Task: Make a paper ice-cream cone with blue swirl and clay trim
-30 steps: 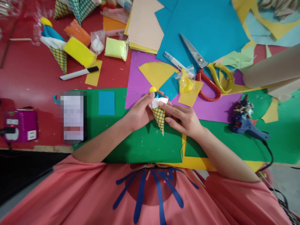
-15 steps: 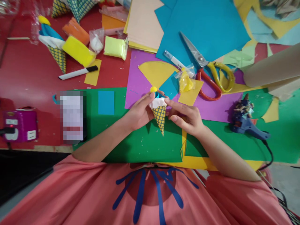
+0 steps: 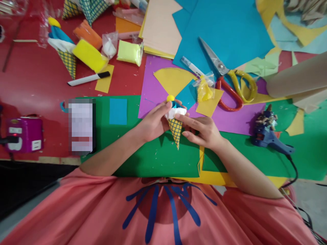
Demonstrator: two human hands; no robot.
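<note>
A pixelated block (image 3: 82, 126) on the left hides whatever lies there, and the paper cone (image 3: 176, 131) is partly covered by the fingers around it, so the blue piece at its top can barely be made out. The cone is yellow with a dark grid, point toward the near side, topped with white clay (image 3: 176, 112) and a small yellow ball (image 3: 170, 98). It is held just above the green sheet (image 3: 158, 156) at the middle of the surface. The left hand (image 3: 153, 123) curls around the cone's left side, thumb up by the ball. The right hand (image 3: 204, 131) comes in from the right, its fingers pinching the white clay and the cone's rim. A blue glue gun (image 3: 268, 136) lies well to the right.
</note>
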